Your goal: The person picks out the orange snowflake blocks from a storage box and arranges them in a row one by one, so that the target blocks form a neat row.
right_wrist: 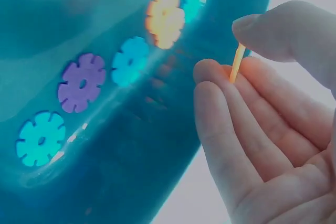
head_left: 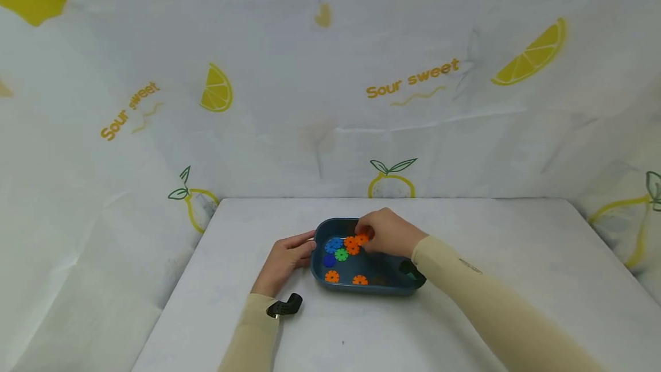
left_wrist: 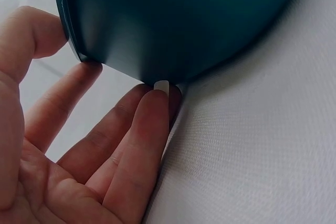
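While the left hand (head_left: pixel 285 257) is bracing the tray's (head_left: pixel 361 288) left end, fingers (left_wrist: pixel 152 114) straight and touching the outer wall w/ thumb up near the rim, the right hand (head_left: pixel 388 232) is working over the tray's far side. Rt thumb and fingertips are pinching one orange disc (right_wrist: pixel 237 62), seen edge-on in the rt wrist view; grip is clamped on it, disc lifted clear of the floor.

Tray is sitting on the white table (head_left: pixel 516 257), approx centre. Inside: blue discs (head_left: pixel 333 244), a green disc (head_left: pixel 341 255), further orange discs (head_left: pixel 331 276) lying flat, some touching.

Handling, as judged: disc is looking thin, stiff plastic, very light, notched round the edge. Smooth faces are likely slippery, so taking it across the rim or by the notches, as now, seems soundest. Flat-lying ones may need tipping up by an edge first. Breakage risk low; dropping risk moderate.

A small black object (head_left: pixel 285 306) is lying beside the left sleeve, nature unclear.
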{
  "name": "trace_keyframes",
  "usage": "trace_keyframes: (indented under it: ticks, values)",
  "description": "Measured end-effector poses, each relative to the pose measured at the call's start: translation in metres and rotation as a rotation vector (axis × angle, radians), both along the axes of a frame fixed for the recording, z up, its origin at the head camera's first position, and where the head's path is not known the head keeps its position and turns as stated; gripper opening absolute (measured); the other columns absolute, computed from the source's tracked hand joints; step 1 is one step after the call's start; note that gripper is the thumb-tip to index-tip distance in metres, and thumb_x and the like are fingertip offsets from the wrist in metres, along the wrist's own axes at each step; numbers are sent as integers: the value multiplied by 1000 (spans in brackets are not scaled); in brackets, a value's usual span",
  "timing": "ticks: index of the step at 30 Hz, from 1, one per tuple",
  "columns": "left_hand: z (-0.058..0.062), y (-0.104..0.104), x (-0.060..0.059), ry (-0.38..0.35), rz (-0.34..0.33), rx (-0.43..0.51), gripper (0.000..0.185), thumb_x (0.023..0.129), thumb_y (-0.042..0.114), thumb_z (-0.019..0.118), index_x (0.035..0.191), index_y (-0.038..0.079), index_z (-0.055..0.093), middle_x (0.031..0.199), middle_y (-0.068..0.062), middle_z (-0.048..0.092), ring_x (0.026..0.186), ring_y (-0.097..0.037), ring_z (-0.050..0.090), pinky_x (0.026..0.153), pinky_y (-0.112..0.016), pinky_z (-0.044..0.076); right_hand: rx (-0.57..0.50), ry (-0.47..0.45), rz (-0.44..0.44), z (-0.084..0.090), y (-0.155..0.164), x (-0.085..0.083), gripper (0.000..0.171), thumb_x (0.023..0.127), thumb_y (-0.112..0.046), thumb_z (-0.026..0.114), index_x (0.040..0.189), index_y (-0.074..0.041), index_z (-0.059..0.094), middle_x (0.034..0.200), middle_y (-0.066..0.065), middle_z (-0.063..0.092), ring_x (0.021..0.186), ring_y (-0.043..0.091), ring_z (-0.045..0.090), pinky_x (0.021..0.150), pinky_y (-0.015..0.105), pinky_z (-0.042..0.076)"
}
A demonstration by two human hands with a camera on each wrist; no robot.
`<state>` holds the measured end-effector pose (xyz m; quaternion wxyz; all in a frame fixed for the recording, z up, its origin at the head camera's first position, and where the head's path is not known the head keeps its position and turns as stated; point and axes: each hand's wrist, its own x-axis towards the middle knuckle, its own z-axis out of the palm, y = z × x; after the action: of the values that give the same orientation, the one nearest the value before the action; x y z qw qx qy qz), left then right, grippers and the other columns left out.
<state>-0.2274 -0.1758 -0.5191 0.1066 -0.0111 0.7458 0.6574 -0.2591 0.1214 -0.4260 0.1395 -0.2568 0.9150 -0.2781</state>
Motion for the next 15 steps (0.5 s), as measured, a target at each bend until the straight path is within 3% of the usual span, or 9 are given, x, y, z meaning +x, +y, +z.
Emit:
trace_keyframes:
  ticks: [7, 15]
  values:
    - [-2, 1, 0, 5, 7, -28, 47, 98, 41, 81, 141, 25, 74, 142, -5, 74, 111, -20, 78, 97, -35, 64, -185, 8, -69, 3, 28, 14, 33, 95, -10, 82, 127, -11, 79, 118, 0, 80, 101, 14, 75, 89, 34, 66]
    - [-5, 0, -1, 0, 17, -52, 48, 97, 47, 80, 140, 28, 74, 142, -2, 74, 112, -21, 77, 96, -33, 65, -275, 56, -178, -4, 63, 27, 31, 97, -16, 81, 127, -17, 80, 121, -3, 80, 105, 14, 75, 93, 34, 65]
